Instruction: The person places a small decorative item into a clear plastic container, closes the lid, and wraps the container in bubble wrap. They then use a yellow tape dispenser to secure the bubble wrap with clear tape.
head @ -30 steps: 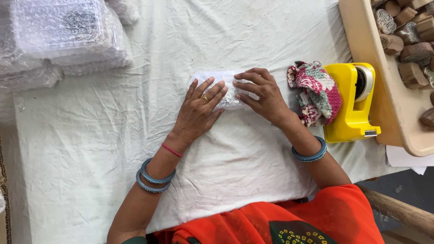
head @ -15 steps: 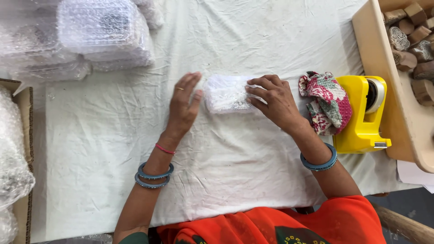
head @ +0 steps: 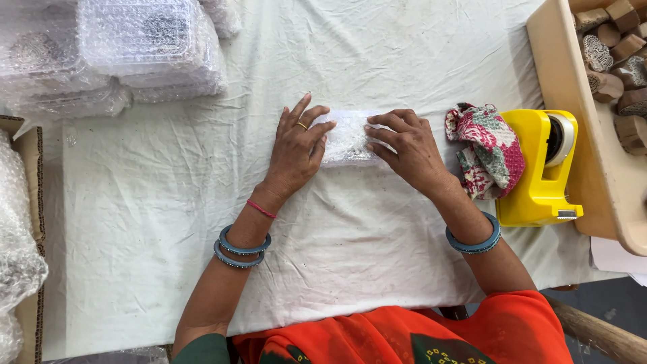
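A view from above of a person seated at a bench point(head: 135, 222) covered with a creased white cloth. Both hands rest on a small parcel wrapped in bubble wrap point(head: 347, 138), which lies flat on the cloth near the middle of the bench, a little toward the far side. The left hand point(head: 296, 152) lies flat on the parcel's left end, fingers spread and loose, a ring on one finger; its grip is released, pressing rather than grasping. The right hand point(head: 408, 152) presses down on the parcel's right end with bent fingers, fingertips on the wrap; it too holds nothing closed inside it. Blue bangles circle both wrists (the left wrist also carries a thin red thread).

Just right of the right hand sits a crumpled floral cloth point(head: 488, 152), touching a yellow tape dispenser point(head: 536, 168). Farther right, a pale tray point(head: 573, 101) holds carved wooden blocks point(head: 613, 47). At the far left, stacks of bubble-wrapped packets point(head: 145, 47) are piled on the bench. At the left edge stands an open cardboard box point(head: 30, 202) filled with bubble wrap. An orange garment shows at the near edge.
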